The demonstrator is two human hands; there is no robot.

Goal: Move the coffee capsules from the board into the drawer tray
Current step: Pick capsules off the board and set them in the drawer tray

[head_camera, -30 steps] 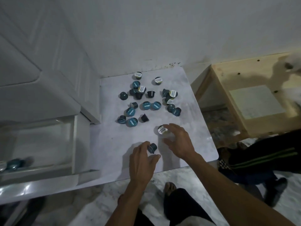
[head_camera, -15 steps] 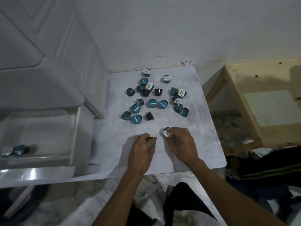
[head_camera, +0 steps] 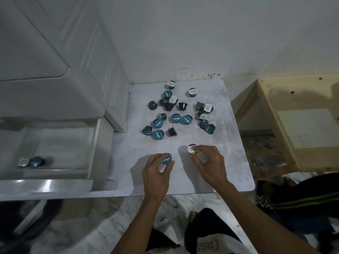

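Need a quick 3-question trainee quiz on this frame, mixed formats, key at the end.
1. True or false: the drawer tray already holds capsules.
2. The left hand grips which capsule? A) teal-lidded capsule B) white-lidded capsule C) none
3. Fill in: the loose capsules lie on the ____, between both hands and the wall.

Key: 1 true, two capsules lie near its front left. 2 A; the right hand holds the white-lidded one. 3 board.

We see bare board (head_camera: 128, 162) toward nine o'clock, reaching the open drawer tray (head_camera: 60, 143); capsules (head_camera: 176, 114) crowd twelve o'clock.
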